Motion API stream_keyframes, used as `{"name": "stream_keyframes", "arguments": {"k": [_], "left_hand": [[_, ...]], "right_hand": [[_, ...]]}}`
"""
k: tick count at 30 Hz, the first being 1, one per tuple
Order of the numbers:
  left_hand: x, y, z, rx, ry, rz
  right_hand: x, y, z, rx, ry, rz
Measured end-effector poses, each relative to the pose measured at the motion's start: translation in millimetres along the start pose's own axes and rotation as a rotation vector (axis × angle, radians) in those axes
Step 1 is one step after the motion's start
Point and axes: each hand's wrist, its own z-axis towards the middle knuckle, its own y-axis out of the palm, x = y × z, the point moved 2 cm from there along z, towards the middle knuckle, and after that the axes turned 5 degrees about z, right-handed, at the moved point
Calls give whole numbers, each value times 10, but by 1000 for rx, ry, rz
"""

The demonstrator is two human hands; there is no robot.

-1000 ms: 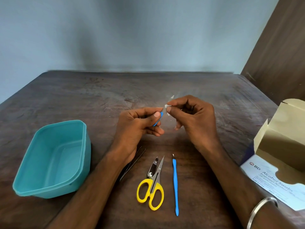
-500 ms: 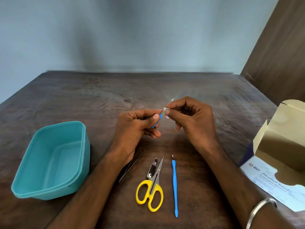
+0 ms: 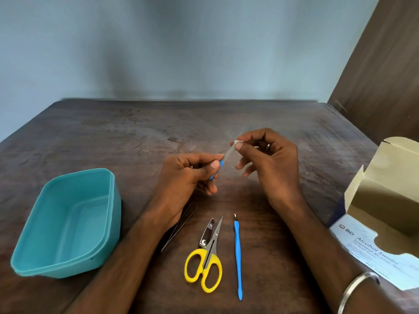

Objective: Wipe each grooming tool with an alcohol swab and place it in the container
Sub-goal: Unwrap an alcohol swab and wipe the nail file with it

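My left hand (image 3: 188,175) pinches the blue handle of a small nail file (image 3: 227,154) above the table's middle. Its grey blade points up and right. At the blade's far tip, my right hand (image 3: 269,164) squeezes a white alcohol swab (image 3: 238,142) around it. The empty teal container (image 3: 68,223) stands at the left. On the table in front of me lie tweezers (image 3: 181,225), partly under my left wrist, a nail clipper (image 3: 206,233), yellow-handled scissors (image 3: 205,266) and a blue cuticle pusher (image 3: 237,254).
An open cardboard box of alcohol swabs (image 3: 381,227) sits at the right edge of the dark wooden table (image 3: 136,137). A wall rises behind the table and a brown panel stands at the far right.
My right hand has slid the swab up along the blade from near the handle to the tip, so the grey blade now shows between my hands.
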Motion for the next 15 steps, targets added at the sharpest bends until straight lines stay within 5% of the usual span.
{"name": "stream_keyframes", "arguments": {"k": [9, 15], "left_hand": [[-21, -13, -7, -9, 92, 226], [-25, 1, 7, 13, 98, 159]], "right_hand": [[22, -2, 5, -7, 17, -14], [0, -17, 4, -14, 11, -2]]}}
